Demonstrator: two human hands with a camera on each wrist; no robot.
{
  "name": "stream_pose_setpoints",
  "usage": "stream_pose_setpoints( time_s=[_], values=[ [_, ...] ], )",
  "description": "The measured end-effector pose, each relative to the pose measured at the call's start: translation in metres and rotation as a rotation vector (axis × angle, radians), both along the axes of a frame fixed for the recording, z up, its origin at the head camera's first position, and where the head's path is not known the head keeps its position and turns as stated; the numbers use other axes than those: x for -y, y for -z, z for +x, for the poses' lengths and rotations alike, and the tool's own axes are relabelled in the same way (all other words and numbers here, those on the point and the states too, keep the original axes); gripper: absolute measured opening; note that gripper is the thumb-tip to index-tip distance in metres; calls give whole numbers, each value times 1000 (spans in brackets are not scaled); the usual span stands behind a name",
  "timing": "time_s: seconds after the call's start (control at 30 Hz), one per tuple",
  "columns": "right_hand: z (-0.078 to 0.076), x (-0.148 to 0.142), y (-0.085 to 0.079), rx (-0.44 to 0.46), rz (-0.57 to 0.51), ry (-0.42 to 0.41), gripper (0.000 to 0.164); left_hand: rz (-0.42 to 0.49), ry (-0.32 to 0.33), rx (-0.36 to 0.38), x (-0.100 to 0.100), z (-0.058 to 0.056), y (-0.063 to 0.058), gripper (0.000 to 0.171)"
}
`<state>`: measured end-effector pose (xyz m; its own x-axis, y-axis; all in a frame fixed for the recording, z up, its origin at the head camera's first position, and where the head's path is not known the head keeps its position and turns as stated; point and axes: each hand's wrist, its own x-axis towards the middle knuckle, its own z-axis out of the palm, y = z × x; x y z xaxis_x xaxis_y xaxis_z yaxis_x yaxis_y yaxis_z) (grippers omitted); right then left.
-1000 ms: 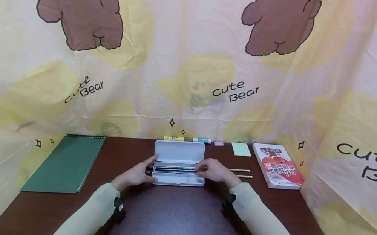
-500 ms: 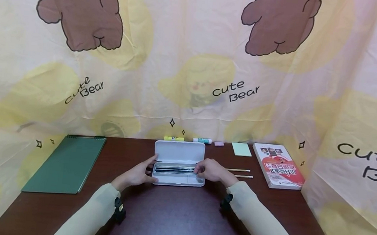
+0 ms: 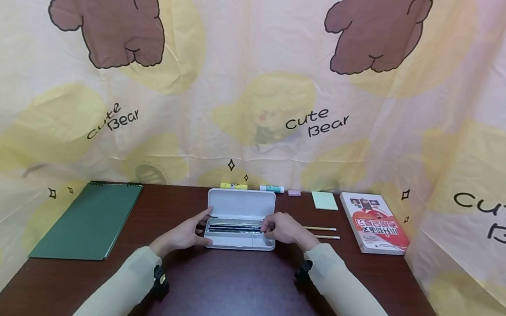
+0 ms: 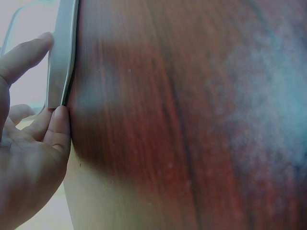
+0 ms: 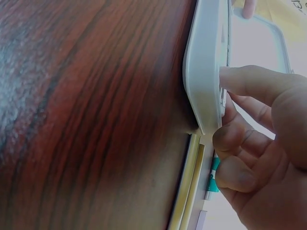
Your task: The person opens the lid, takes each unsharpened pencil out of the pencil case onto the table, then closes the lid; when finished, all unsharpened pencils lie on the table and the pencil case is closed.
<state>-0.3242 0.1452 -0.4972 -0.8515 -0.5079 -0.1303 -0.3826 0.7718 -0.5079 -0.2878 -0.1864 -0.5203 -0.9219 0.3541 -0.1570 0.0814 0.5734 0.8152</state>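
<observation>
A white pencil case (image 3: 229,240) lies with its lid (image 3: 240,204) raised in the head view. Several dark pencils (image 3: 230,229) lie lengthwise in its back part. My left hand (image 3: 185,232) grips the case's left end, fingers spread along that end. In the left wrist view, fingertips press on the case's wall (image 4: 61,57). My right hand (image 3: 285,229) reaches over the right end, thumb and forefinger pinching at the pencils' ends. In the right wrist view, the thumb (image 5: 240,79) dips past the rim and the other fingers curl; the pinched pencil is mostly hidden.
Two light pencils (image 3: 325,236) lie right of the case. Behind it are a yellow tube (image 3: 233,186), a glue stick (image 3: 271,189), a purple eraser (image 3: 294,193) and green sticky notes (image 3: 324,201). A book (image 3: 373,224) lies right, a green notebook (image 3: 87,221) left.
My right forearm has shifted slightly to the left, with its fingers staying at the case's right end. The left hand and the case have not moved.
</observation>
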Motion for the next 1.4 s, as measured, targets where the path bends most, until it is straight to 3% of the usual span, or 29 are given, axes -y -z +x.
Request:
stream_pose_setpoints(
  time_s=[0.33,0.6,0.97,1.4],
  values=[
    [0,-2,-3,-50,-28,-17,8,-3,0,2,0,1,-1,103],
    [1,-14,-13,-34,-61,23,4,6,-2,2,-1,2,-2,104],
    [6,-64,-20,-54,-86,117,3,-4,1,-1,0,2,-1,104],
    [14,-131,-15,-83,-81,191,5,-8,5,-14,0,3,-2,102]
  ],
)
